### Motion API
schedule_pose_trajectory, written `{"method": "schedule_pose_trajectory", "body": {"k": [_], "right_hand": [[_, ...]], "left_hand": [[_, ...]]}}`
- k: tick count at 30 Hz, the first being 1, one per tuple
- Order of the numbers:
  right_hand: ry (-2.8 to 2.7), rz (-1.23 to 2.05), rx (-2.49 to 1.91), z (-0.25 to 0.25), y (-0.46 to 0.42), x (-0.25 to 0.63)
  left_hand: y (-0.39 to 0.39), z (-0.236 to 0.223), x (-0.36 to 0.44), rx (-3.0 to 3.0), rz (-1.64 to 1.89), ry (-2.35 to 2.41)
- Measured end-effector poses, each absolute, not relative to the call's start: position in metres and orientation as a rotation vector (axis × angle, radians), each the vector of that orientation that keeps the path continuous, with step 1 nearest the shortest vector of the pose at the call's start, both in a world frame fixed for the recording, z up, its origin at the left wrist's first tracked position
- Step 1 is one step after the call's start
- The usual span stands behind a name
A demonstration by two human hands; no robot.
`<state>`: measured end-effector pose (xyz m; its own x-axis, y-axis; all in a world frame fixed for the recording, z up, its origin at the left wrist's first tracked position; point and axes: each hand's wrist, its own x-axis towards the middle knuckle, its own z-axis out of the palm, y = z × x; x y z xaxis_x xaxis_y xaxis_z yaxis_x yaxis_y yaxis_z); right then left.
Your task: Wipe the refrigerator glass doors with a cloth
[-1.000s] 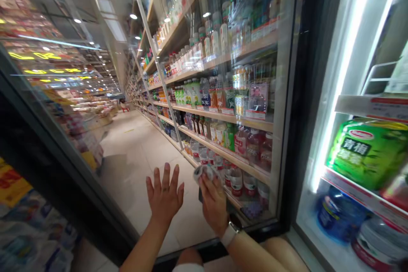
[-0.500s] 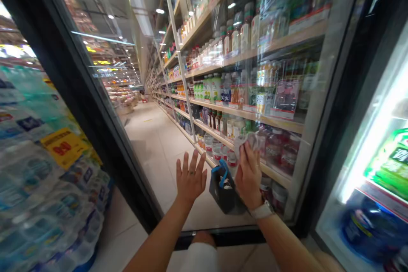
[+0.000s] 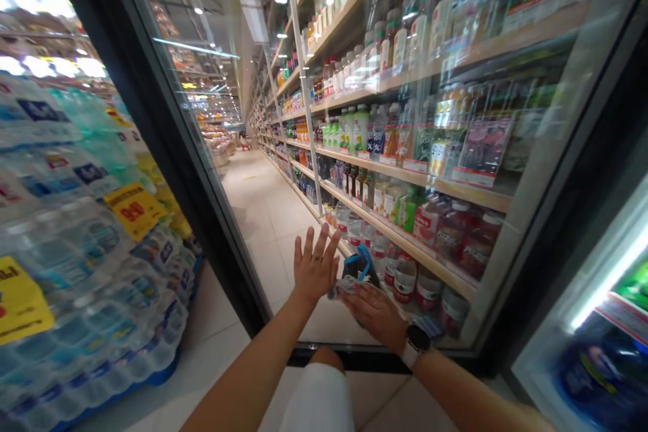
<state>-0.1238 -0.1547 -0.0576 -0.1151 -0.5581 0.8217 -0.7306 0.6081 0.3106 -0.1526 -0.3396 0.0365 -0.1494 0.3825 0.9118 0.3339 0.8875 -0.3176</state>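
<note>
My left hand (image 3: 314,266) lies flat against the glass door (image 3: 263,202), its fingers spread and a ring on one of them. Just to its right, my right hand (image 3: 372,310) presses a crumpled grey-white cloth (image 3: 345,285) to the glass. That wrist wears a watch (image 3: 418,337) with a pale strap. Behind the hands, partly covered by the right one, a dark container with a blue handle (image 3: 364,262) shows; I cannot tell whether it is seen through the glass or reflected in it.
The door's black frame (image 3: 167,148) slants down on the left. Beyond it, shrink-wrapped water bottles (image 3: 91,324) are stacked with yellow price signs (image 3: 134,209). Shelves of bottled drinks (image 3: 362,128) show in the glass. At the right is a lit cooler interior (image 3: 607,283).
My right hand has moved down and left across the glass with the cloth, turning from upright to slanting toward my left hand. The left hand stays on the glass. The view has shifted left.
</note>
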Motion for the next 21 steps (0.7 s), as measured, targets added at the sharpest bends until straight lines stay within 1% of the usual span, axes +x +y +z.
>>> {"method": "schedule_pose_trajectory", "body": {"k": [4, 6, 8, 12, 15, 18, 21], "right_hand": [[-1.817, 0.102, 1.088, -0.062, -0.152, -0.121], [-1.832, 0.075, 1.033, -0.050, -0.145, -0.120], [-1.836, 0.084, 0.890, -0.030, -0.136, -0.120], [-1.785, 0.238, 0.493, 0.014, -0.127, -0.125], [-1.697, 0.370, 0.370, 0.032, -0.135, -0.129], [-1.661, 0.397, 0.367, 0.025, -0.152, -0.131], [-1.705, 0.340, 0.471, -0.001, -0.165, -0.129]], "left_hand": [[-0.339, 0.036, -0.154, -0.546, 0.049, -1.761], [-0.338, 0.037, -0.153, -0.541, 0.059, -1.742], [-0.337, 0.038, -0.152, -0.536, 0.063, -1.733], [-0.337, 0.037, -0.150, -0.529, 0.063, -1.768], [-0.337, 0.035, -0.149, -0.517, 0.070, -1.773], [-0.337, 0.034, -0.148, -0.505, 0.096, -1.765], [-0.337, 0.034, -0.147, -0.505, 0.106, -1.769]]}}
